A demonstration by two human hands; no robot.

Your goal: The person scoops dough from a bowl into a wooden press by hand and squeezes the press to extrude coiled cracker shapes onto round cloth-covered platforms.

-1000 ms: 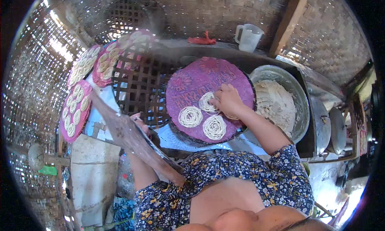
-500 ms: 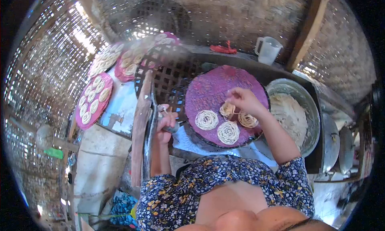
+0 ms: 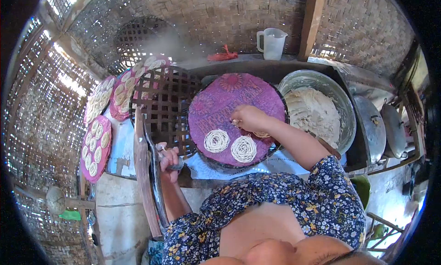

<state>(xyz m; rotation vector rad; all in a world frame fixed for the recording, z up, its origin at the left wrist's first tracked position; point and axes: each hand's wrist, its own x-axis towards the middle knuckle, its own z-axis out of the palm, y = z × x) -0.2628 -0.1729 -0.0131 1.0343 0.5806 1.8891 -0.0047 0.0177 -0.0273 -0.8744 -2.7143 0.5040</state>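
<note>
My right hand (image 3: 250,119) is over a round tray lined with purple patterned cloth (image 3: 234,97), its fingers pinched near a small pale bit I cannot make out. Two white coils of thin dough strands, one at the left (image 3: 216,141) and one at the front (image 3: 243,149), lie flat on the cloth. A yellower coil (image 3: 262,134) is mostly hidden under my right hand and forearm. Low on the left, my left hand (image 3: 169,163) has its fingers curled round a greyish thing, close beside a dark lever-like bar (image 3: 155,173) and a wooden plank (image 3: 144,173).
A big metal basin (image 3: 351,127) of pale dough (image 3: 317,115) stands right of the tray. An open-weave basket (image 3: 167,99) is to its left, near several pink cloth rounds (image 3: 98,148) bearing coils. Behind are a plastic jug (image 3: 274,44) and red plastic (image 3: 223,54). Pot lids (image 3: 370,129) lean at right.
The camera view has turned, so the tray appears further left. My right hand has come down over the coils, covering the yellower ones more. My left hand stays curled beside the bar.
</note>
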